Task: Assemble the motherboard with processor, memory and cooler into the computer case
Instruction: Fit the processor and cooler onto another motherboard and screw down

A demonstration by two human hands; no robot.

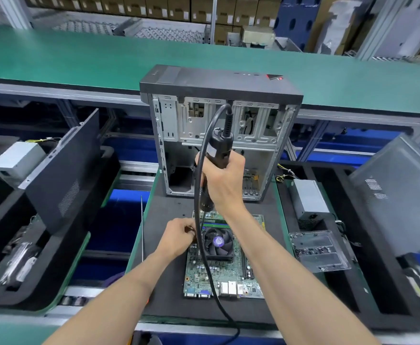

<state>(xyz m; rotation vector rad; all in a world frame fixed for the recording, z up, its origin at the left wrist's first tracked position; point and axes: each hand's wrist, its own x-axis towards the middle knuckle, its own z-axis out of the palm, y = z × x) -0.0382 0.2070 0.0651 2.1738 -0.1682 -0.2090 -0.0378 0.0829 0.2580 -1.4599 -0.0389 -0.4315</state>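
The right hand [222, 181] had its fingers wrapped fully round the barrel of an electric screwdriver [215, 158], held upright with its bit pointing down at the far left corner of the cooler [218, 242]. Its black cable [205, 245] looped up from the top and trailed down across the board toward the near edge. The left hand [179, 236] had its fingertips pinched together just beside that same corner, seemingly on a small screw, though what they held was too small to make out.

The cooler, with its fan, sat on the motherboard [225, 272], and a memory stick [215, 223] appeared seated along the board's far side. The processor itself was hidden, presumably under the cooler. The board lay flat on the dark mat [164, 282], near the open computer case [220, 135] but apart from it, and the case's bay looked unfilled.

So, as I judged it, the cooler was being fastened, and placing and screwing the board into the case remained.
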